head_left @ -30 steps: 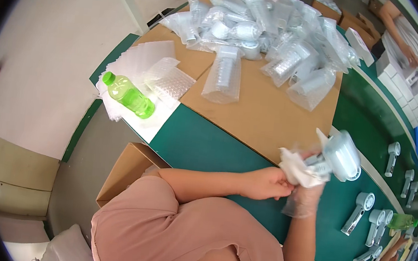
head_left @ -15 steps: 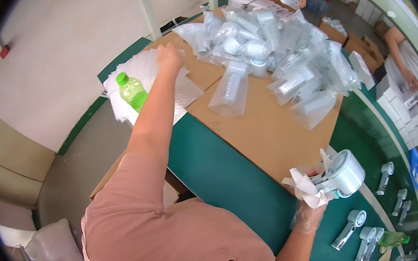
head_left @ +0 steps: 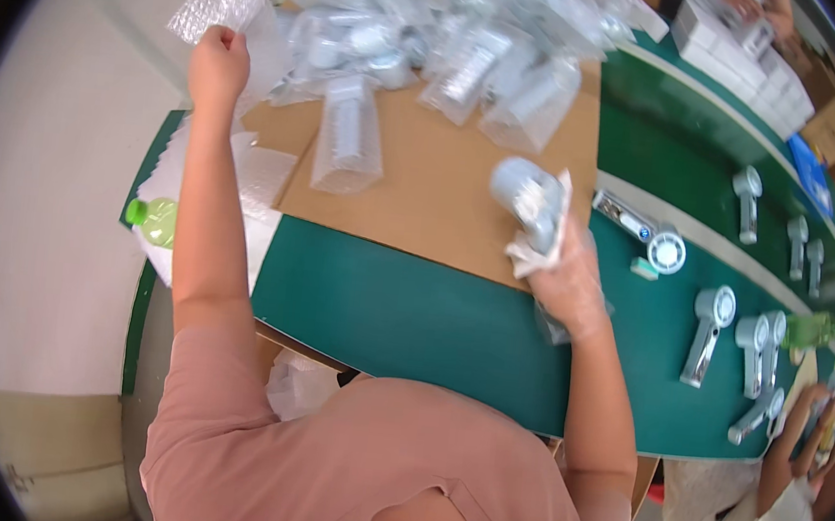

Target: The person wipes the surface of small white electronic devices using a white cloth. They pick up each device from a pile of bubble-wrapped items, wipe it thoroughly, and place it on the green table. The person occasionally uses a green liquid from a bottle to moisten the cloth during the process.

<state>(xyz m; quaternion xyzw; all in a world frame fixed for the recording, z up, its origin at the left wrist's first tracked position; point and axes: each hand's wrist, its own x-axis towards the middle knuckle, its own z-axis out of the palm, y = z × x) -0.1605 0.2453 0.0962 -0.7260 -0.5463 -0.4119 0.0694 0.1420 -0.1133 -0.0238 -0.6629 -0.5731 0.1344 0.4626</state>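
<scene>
Currently L hand [head_left: 218,73] in pinch on bubble bag [head_left: 223,3], R hand [head_left: 574,284] curled round fan [head_left: 522,184] w/ wht cloth [head_left: 536,258].

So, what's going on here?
The person in pink holds up a bubble-wrap piece in the left hand. The right hand holds a pale fan, blurred here, with a white cloth. Bagged items lie heaped on cardboard ahead; more fans lie on the green table to the right.
</scene>
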